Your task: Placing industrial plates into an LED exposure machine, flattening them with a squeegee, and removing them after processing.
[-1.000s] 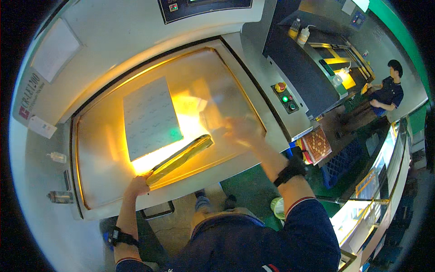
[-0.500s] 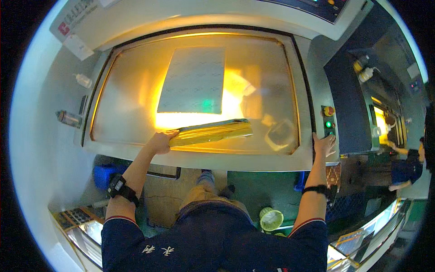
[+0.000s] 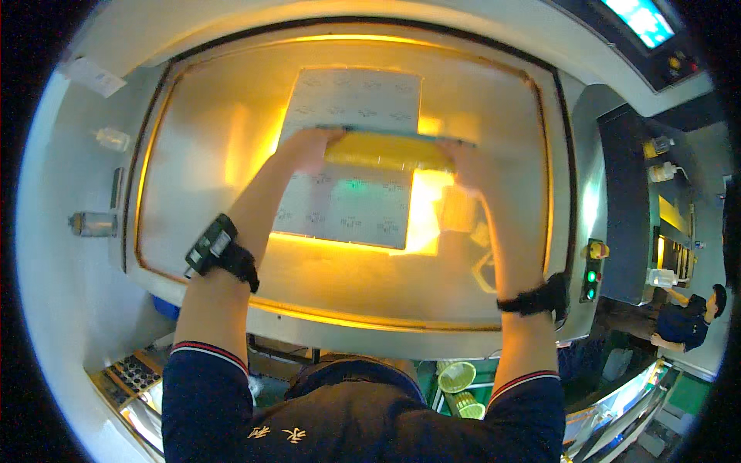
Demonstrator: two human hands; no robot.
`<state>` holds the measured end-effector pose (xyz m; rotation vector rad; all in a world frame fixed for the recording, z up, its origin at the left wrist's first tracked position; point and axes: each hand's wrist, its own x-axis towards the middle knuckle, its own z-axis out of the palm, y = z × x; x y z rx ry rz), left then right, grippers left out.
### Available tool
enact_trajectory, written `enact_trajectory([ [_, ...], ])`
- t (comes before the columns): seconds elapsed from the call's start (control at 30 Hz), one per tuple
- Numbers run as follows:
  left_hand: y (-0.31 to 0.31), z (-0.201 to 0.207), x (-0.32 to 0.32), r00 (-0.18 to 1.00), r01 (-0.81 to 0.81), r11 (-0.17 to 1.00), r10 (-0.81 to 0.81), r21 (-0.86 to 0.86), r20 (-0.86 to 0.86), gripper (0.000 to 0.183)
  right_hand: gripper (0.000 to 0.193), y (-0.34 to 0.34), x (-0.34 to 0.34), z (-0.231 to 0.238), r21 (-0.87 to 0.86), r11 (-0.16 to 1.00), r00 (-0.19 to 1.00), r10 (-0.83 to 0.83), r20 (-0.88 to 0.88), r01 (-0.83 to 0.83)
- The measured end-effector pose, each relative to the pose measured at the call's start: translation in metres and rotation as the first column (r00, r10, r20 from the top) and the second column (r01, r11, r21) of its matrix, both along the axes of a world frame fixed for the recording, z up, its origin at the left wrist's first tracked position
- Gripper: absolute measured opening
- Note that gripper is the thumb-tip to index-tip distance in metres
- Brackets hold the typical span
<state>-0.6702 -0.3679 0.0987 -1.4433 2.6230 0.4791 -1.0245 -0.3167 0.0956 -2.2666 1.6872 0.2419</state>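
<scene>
The left hand [image 3: 309, 148] and right hand [image 3: 463, 160], both blurred, grip opposite ends of a glossy yellow strip [image 3: 386, 151], probably to keep it level. It spans the middle of a pale sheet [image 3: 347, 212]; whether they touch cannot be told. The sheet lies on a metallic bench [image 3: 204, 201] glowing amber. Far right, a co-worker [image 3: 683, 324] is near a dark machine [image 3: 629, 224].

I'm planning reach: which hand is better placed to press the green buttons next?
Probably the right hand: it is at the right end of the yellow bar, nearer the green buttons, which lie on that side. The left hand, at the bar's left end, would reach across.
</scene>
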Motion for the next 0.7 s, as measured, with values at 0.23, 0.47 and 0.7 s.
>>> enact_trajectory([
  [0.23, -0.222, -0.057, -0.026, 0.999, 0.008, 0.942, -0.025, -0.335, -0.045, 0.065, 0.064, -0.202, -0.026, -0.06, -0.379, 0.924, 0.997, -0.068, -0.041, 0.047],
  [0.47, -0.274, -0.018, -0.035, 0.741, -0.282, 0.835, 0.502, 0.473, -0.445, 0.046, 0.064, -0.26, -0.016, -0.045, -0.171, 0.961, 0.975, -0.206, 0.083, 0.217],
  [0.7, -0.165, -0.013, -0.035, 0.988, -0.15, 0.979, 0.153, -0.142, 0.016, 0.06, 0.06, -0.176, -0.011, -0.064, -0.277, 0.956, 0.968, -0.156, -0.196, 0.098],
])
